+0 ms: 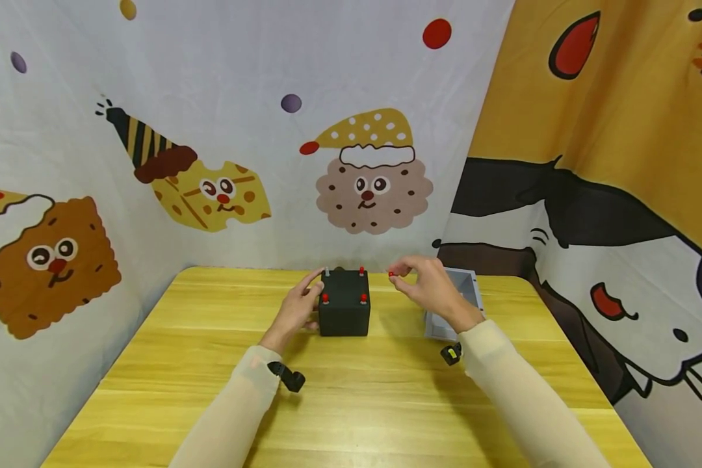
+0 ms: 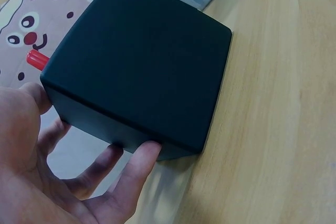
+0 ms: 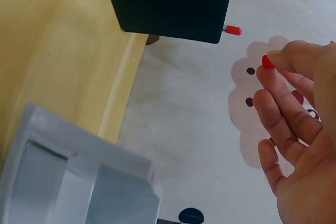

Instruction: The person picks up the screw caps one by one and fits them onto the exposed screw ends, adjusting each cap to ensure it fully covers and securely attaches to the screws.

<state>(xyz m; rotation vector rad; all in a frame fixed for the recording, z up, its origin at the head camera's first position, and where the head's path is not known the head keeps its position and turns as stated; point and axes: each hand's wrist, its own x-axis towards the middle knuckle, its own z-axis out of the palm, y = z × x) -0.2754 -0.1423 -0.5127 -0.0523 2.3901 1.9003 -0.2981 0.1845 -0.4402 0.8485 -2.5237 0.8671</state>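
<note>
A black box [image 1: 344, 318] stands on the table with a small post at each corner of its top. Red caps [image 1: 364, 298] cover three posts, while the back left post [image 1: 327, 272] shows bare metal. My left hand [image 1: 292, 313] rests against the box's left side, fingers spread and fingertips touching it, as the left wrist view shows. To the right of the box, my right hand [image 1: 431, 286] pinches a small red cap [image 3: 268, 62] between thumb and index finger. The other fingers of that hand are loosely bent, apart from the box.
A grey plastic bin [image 3: 89, 142] stands right of the box, partly hidden under my right hand in the head view. The wooden table [image 1: 351, 403] ends at a printed cloth [image 1: 240, 117] behind it. Wrist cameras [image 1: 289, 378] sit on both sleeves.
</note>
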